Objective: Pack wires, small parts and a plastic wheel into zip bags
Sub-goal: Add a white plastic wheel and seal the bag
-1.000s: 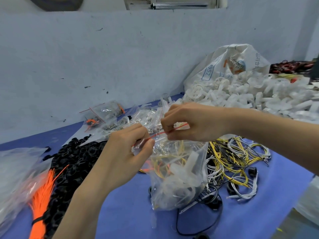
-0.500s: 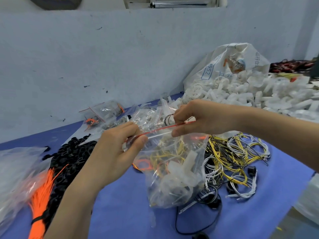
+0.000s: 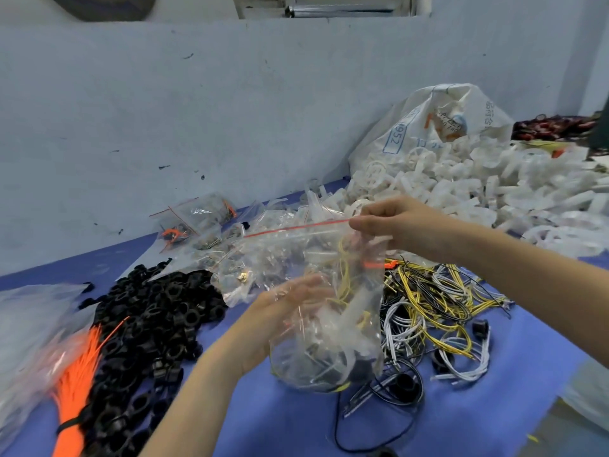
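Head view, looking down on a blue table [image 3: 290, 423] against a pale wall. Centre: clear zip bag [image 3: 329, 324] with a red seal strip, hanging above the table, filled with yellow wires and pale plastic parts. Right hand [image 3: 392, 225] pinching the bag's top right corner at the seal. Left hand [image 3: 280, 311] behind the bag's left side, fingers straight and relaxed, blurred, touching the plastic. Right of the bag: tangle of yellow, white and black wires [image 3: 438, 308]. Far right: heap of white plastic wheels [image 3: 478, 186] spilling from a printed sack [image 3: 438, 120]. Left: pile of black rings [image 3: 148, 318], orange cable ties [image 3: 79, 374] bundled beside it. Far centre: small packed zip bags [image 3: 197, 219].
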### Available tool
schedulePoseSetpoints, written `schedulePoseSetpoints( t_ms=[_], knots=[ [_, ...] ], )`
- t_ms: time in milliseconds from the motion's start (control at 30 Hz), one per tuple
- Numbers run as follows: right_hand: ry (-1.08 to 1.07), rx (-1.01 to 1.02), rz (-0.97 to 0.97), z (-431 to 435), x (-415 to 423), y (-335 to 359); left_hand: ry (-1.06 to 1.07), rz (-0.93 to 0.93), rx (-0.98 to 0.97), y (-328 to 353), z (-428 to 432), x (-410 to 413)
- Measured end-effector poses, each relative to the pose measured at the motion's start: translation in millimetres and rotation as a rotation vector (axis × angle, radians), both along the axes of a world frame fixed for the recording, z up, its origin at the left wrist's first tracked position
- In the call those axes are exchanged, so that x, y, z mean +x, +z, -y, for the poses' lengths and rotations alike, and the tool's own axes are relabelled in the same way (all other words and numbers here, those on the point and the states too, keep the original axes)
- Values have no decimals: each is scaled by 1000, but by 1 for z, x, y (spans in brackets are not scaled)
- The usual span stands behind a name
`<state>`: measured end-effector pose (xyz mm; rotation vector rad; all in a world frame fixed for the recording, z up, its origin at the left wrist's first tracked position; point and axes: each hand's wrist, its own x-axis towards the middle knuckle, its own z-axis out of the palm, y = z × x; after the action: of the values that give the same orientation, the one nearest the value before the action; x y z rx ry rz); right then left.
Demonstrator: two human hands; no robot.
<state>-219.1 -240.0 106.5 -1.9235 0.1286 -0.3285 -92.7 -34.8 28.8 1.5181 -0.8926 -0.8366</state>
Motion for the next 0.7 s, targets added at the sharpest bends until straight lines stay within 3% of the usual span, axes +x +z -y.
schedulePoseSetpoints(
  t_ms=[133, 300, 467, 600, 700],
  knots=[
    [-14, 179, 101, 6, -6, -14, -16, -147, -82, -1, -2, 6],
    [-69, 151, 177, 3, -8, -28, -47, -247, -84, -1, -2, 9],
    [-15, 316, 208, -3, -7, -27, -155, -445, -138, 4, -6, 14],
    [-39, 266, 156, -9, -3, -33, -234, -460, -115, 4, -6, 13],
    [-90, 357, 199, -12, -1, -35, -239, -484, -77, 6, -7, 11]
  ],
)
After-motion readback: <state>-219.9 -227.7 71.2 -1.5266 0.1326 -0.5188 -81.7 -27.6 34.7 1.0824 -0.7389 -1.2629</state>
